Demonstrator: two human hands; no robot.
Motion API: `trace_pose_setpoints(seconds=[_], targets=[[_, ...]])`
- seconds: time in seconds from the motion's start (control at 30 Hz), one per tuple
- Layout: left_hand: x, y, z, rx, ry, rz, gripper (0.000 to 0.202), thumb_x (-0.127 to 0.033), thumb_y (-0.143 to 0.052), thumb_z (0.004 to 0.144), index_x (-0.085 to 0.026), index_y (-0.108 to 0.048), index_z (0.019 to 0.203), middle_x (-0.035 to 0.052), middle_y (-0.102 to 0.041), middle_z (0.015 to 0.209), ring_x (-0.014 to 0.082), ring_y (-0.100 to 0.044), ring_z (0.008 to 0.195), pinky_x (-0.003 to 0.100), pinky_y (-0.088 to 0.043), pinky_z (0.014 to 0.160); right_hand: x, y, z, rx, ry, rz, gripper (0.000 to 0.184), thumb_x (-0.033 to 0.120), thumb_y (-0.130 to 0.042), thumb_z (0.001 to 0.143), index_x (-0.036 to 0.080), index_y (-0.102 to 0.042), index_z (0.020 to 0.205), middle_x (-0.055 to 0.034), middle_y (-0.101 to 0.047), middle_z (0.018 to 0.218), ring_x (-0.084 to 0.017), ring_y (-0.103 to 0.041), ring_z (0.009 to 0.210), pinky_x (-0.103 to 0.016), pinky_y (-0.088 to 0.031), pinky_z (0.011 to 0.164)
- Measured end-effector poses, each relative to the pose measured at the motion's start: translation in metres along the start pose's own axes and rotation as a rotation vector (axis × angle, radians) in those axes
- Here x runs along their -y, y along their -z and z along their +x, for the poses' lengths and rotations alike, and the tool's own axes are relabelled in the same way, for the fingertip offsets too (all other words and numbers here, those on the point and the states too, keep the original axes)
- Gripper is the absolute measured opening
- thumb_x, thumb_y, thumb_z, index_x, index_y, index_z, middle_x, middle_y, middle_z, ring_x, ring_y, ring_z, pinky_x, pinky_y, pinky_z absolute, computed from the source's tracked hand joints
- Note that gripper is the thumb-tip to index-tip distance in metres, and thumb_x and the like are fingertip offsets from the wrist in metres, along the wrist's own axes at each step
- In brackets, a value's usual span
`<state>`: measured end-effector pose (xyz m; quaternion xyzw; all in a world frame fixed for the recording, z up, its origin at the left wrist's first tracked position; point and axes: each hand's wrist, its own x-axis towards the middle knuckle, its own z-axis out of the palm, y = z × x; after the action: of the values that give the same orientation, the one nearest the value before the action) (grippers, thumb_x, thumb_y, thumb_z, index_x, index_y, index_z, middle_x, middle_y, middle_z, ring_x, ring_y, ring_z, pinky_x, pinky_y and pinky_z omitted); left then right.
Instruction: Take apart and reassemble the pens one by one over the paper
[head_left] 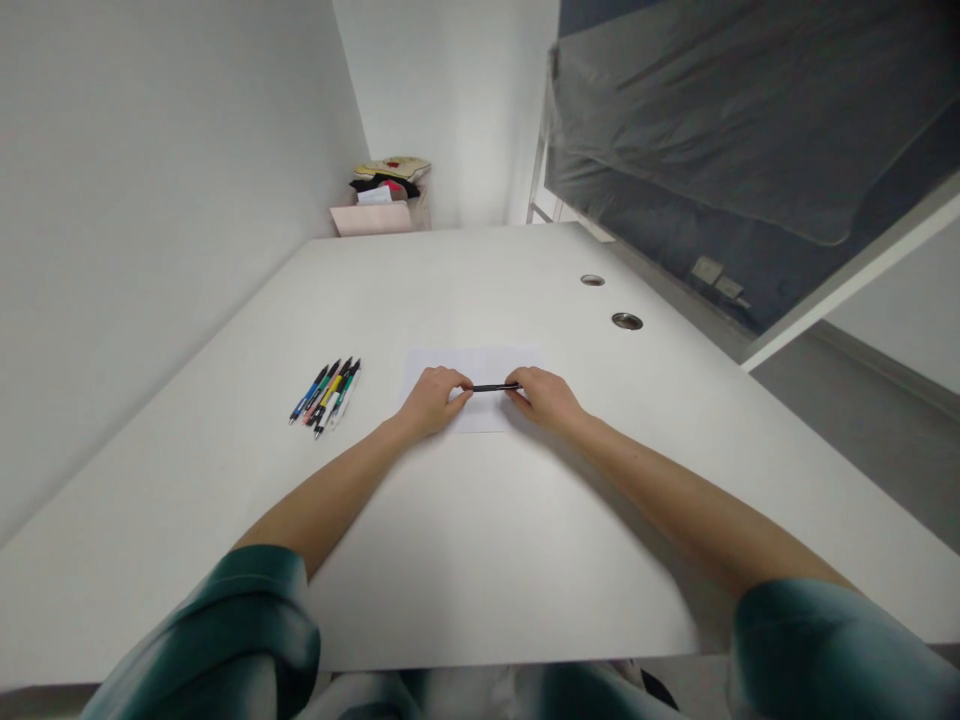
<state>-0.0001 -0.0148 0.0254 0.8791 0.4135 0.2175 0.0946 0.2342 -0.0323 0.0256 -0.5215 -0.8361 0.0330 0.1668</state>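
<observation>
A thin black pen lies crosswise between my two hands, just above a white sheet of paper on the white table. My left hand pinches the pen's left end with closed fingers. My right hand grips the right end, fingers curled. Both hands rest over the paper's near half. To the left, apart from my hands, several coloured pens lie side by side in a row.
Two round cable holes sit in the table to the far right. A pink box with clothes and a bag stands by the back wall. A bed frame with a grey mattress borders the table's right side.
</observation>
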Motion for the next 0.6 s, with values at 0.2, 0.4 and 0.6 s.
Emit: trace_pose_setpoints(seconds=[0.2, 0.4, 0.6], targets=[[0.004, -0.014, -0.004, -0.083, -0.034, 0.072, 0.019, -0.024, -0.05, 0.092, -0.017, -0.066, 0.096, 0.008, -0.071, 0.092, 0.0222, -0.062, 0.09, 0.04, -0.045, 0.086, -0.015, -0.024, 0.002, -0.202, 0.135, 0.077, 0.017, 0.024, -0.053, 0.09, 0.018, -0.068, 0.096, -0.0111, -0.069, 0.093, -0.024, -0.058, 0.086, -0.033, -0.042, 0.075], [0.004, -0.016, -0.009, -0.133, -0.088, 0.109, 0.018, -0.024, -0.049, 0.093, -0.016, -0.065, 0.094, 0.0087, -0.071, 0.09, 0.0225, -0.063, 0.089, 0.041, -0.046, 0.087, -0.016, -0.027, -0.002, -0.194, 0.133, 0.142, 0.021, 0.028, -0.052, 0.091, 0.019, -0.07, 0.098, -0.0094, -0.07, 0.086, -0.022, -0.06, 0.079, -0.033, -0.042, 0.072], [0.007, -0.014, -0.009, -0.163, -0.077, 0.132, 0.016, -0.023, -0.05, 0.092, -0.017, -0.064, 0.094, 0.0086, -0.07, 0.092, 0.0229, -0.063, 0.09, 0.042, -0.045, 0.087, -0.016, -0.019, -0.003, -0.137, -0.026, 0.282, 0.022, 0.034, -0.061, 0.082, 0.02, -0.071, 0.096, -0.007, -0.07, 0.078, -0.021, -0.059, 0.071, -0.034, -0.041, 0.071]])
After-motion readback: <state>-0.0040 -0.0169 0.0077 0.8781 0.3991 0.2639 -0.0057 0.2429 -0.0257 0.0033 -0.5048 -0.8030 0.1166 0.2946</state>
